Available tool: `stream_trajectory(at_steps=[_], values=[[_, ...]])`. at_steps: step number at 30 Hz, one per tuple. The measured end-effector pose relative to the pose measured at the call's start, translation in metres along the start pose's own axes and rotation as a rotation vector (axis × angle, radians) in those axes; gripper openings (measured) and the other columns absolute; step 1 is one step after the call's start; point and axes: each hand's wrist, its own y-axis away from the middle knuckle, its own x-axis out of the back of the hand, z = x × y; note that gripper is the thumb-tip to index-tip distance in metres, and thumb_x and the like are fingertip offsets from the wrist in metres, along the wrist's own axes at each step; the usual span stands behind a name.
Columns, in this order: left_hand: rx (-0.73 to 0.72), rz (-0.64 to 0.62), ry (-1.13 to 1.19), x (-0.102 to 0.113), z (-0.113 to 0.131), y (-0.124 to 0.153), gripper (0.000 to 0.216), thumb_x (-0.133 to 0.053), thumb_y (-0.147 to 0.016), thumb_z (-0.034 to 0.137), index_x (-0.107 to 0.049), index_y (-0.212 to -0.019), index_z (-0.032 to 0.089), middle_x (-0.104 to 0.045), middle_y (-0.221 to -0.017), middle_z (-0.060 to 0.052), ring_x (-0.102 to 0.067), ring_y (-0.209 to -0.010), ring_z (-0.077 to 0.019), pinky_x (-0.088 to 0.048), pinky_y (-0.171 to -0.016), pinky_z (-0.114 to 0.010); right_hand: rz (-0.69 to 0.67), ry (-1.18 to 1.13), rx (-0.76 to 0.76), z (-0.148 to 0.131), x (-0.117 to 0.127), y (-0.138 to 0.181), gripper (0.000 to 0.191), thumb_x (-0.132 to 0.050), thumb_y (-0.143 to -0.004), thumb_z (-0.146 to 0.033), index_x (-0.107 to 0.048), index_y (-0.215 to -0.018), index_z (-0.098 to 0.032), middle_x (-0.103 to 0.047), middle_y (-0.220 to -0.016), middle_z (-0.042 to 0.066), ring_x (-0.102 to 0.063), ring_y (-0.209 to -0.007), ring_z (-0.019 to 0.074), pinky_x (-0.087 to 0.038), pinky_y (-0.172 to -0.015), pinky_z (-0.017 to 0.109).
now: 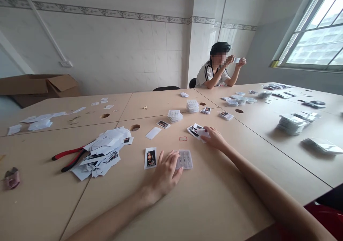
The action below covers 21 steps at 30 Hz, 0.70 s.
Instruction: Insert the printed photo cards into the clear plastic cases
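My left hand [166, 170] rests palm down with its fingers stretched apart, partly over the left side of a clear plastic case [187, 159]. Several slim items lie side by side in that case; I cannot make out their kind. Left of these fingers lies a dark printed card [150, 158] with a white border. Farther forward and to the right, my right hand [213, 138] has its fingertips closed on a white card [203, 133], over a small pile of printed cards [193, 129]. A small red-edged piece [183, 139] lies between the hands.
A loose heap of cards [103, 151] partly covers red-handled pliers [70, 154] at left. Stacked clear cases [175, 116] stand ahead, with more stacks [291, 124] at right. Holes [134, 127] pierce the tabletop. Another person [214, 73] sits across the table, holding a small white item.
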Motion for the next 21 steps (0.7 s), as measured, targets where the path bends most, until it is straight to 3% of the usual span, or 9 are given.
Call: stream_trajectory(at_steps=[5, 11, 18, 21], values=[[-0.016, -0.012, -0.009, -0.001, -0.002, -0.003, 0.033, -0.036, -0.08, 0.024, -0.038, -0.113, 0.02, -0.049, -0.119, -0.007, -0.038, -0.116, -0.0212, -0.017, -0.1, -0.049, -0.013, -0.004, 0.017, 0.002, 0.004, -0.004, 0.023, -0.045, -0.078, -0.028, -0.055, -0.096, -0.018, -0.053, -0.1, 0.008, -0.049, -0.093, 0.0205, -0.037, -0.077, 0.031], [-0.062, 0.013, -0.061, -0.005, -0.006, -0.008, 0.031, -0.037, -0.08, 0.028, -0.04, -0.11, 0.019, -0.05, -0.116, -0.009, -0.04, -0.114, -0.0233, -0.019, -0.099, -0.05, 0.009, 0.009, 0.016, 0.004, 0.011, -0.008, 0.024, -0.045, -0.079, -0.025, -0.054, -0.1, -0.018, -0.051, -0.104, 0.008, -0.047, -0.097, 0.0181, -0.036, -0.08, 0.028], [-0.062, 0.072, -0.114, -0.005, -0.006, -0.01, 0.027, -0.042, -0.077, 0.032, -0.045, -0.102, 0.02, -0.054, -0.107, -0.008, -0.044, -0.107, -0.0254, -0.022, -0.097, -0.051, 0.055, 0.015, -0.012, 0.0, 0.011, -0.008, 0.063, -0.043, -0.075, -0.051, -0.029, -0.125, -0.015, -0.037, -0.124, 0.013, -0.033, -0.113, 0.025, -0.028, -0.09, 0.037], [-0.033, 0.088, -0.073, -0.006, -0.008, -0.012, 0.031, -0.043, -0.076, 0.033, -0.044, -0.105, 0.021, -0.049, -0.114, -0.008, -0.042, -0.108, -0.0244, -0.03, -0.094, -0.045, 0.004, 0.016, 0.016, 0.0, 0.009, -0.007, 0.066, -0.049, -0.07, -0.053, -0.031, -0.124, -0.018, -0.043, -0.12, 0.011, -0.038, -0.11, 0.025, -0.029, -0.089, 0.037]])
